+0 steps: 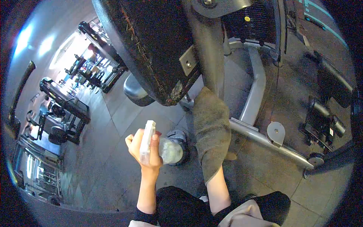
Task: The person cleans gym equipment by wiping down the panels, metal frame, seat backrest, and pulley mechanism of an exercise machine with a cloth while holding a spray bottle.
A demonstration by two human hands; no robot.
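Note:
My left hand [154, 151] is closed around a spray bottle [171, 152] with a white trigger head and a translucent body. The bottle lies over a shoe on the floor in this view. A grey cloth [212, 132] covers my right hand and part of that forearm; the fingers are hidden beneath it. Its upper end reaches the lower part of a gym machine, close to the underside of a black pad [151, 45]. Along the pad's edge the covering is cracked and torn. A metal plate [188, 60] with a bolt sits beside the pad.
A grey frame tube [272, 145] with a round disc [276, 133] runs low across the right. The weight stack [247, 28] stands at the top. More gym machines [64, 109] line the left, and a padded machine [325, 113] is at the far right.

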